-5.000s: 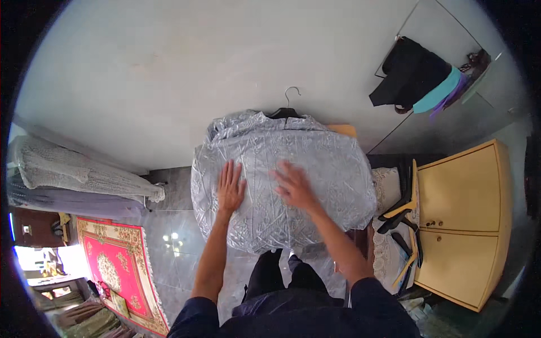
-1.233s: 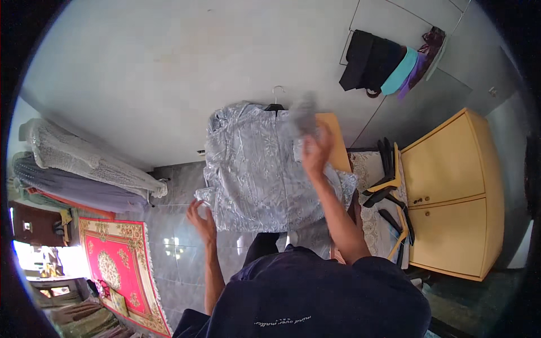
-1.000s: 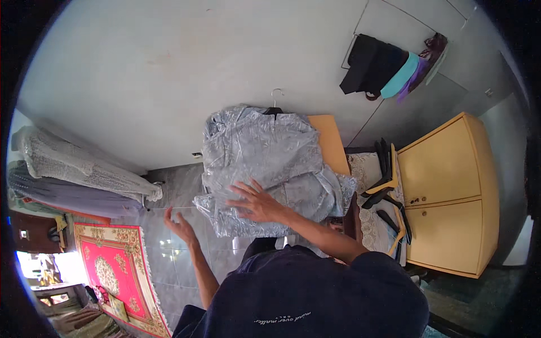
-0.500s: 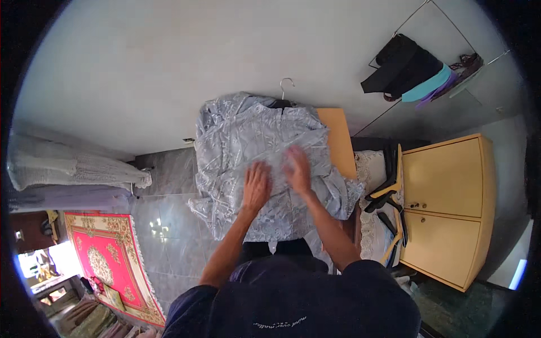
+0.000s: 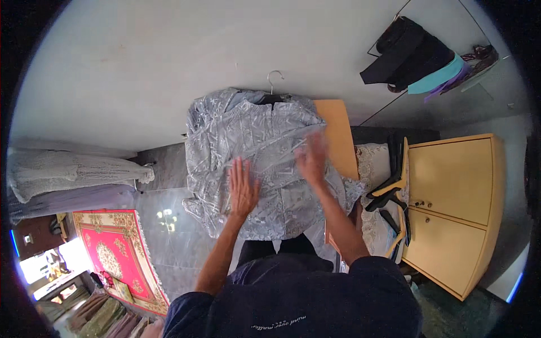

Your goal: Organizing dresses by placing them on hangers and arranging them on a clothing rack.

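Observation:
A silvery grey patterned garment (image 5: 262,141) lies spread over a light wooden board (image 5: 339,138), whose right part shows beside it. The metal hook of a hanger (image 5: 274,80) sticks out above the collar, and a bit of its dark body shows in the neck opening. My left hand (image 5: 243,188) rests flat on the middle of the garment, fingers spread. Over the garment's right side is my right hand (image 5: 313,158), smeared by motion, with its fingers apart and nothing visible in them.
To the right, black and yellow hangers (image 5: 397,197) lie on lace-edged cloth beside a yellow cabinet (image 5: 451,205). Dark and turquoise cloths (image 5: 414,56) hang on a wall rack. At left are hanging pale garments (image 5: 73,172) and a red rug (image 5: 115,248).
My hands have moved apart: the left slid leftward over the garment, and the right went right and slightly up. The view has shifted a little.

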Available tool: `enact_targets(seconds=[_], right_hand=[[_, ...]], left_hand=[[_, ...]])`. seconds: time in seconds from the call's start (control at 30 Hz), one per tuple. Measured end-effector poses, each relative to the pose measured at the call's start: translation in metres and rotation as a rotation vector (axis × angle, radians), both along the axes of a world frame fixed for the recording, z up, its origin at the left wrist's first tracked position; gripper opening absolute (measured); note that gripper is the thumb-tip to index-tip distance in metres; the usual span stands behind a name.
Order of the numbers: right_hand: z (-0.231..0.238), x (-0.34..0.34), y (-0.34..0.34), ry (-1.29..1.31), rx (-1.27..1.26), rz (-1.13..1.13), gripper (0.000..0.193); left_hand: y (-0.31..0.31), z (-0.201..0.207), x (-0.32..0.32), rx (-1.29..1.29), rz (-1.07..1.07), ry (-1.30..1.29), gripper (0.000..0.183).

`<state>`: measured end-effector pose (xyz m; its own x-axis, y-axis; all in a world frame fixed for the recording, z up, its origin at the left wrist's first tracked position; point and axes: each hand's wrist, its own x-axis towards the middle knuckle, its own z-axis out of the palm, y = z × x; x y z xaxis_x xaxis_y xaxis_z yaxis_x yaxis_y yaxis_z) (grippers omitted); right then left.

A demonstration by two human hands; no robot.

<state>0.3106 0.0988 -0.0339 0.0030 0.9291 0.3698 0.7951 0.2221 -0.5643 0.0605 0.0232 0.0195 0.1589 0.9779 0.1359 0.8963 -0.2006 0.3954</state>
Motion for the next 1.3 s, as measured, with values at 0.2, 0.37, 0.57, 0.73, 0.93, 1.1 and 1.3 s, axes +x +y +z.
enact_targets(seconds=[0.2, 0.37, 0.57, 0.73, 0.93, 1.1, 1.3], right_hand=[[0.015, -0.048, -0.031, -0.126, -0.135, 0.556, 0.052], [-0.023, 0.054, -0.014, -0.234, -0.123, 0.109, 0.051], [-0.015, 0.016, -0.062, -0.145, 0.006, -0.065, 0.054], [0.026, -0.062, -0.109, 0.137, -0.119, 0.396, 0.064], [0.084, -0.091, -0.164, 0.086, -0.141, 0.413, 0.096], [0.092, -0.031, -0.139, 0.424, 0.047, 0.032, 0.051], [0.0, 0.116, -0.131, 0.297, -0.147, -0.369, 0.045]], left_hand=[[-0.031, -0.007, -0.033, -0.088, 0.049, 0.193, 0.06], [-0.026, 0.0, -0.044, 0.002, 0.154, 0.264, 0.064], [-0.054, -0.014, -0.081, 0.141, 0.598, 0.171, 0.082], [-0.051, 0.019, -0.095, 0.238, 0.442, 0.178, 0.037], [-0.077, 0.051, -0.013, 0.063, 0.379, -0.298, 0.038], [-0.071, 0.088, 0.04, -0.002, -0.037, -0.415, 0.027], [-0.029, 0.019, -0.111, 0.365, 0.28, -0.292, 0.024]])
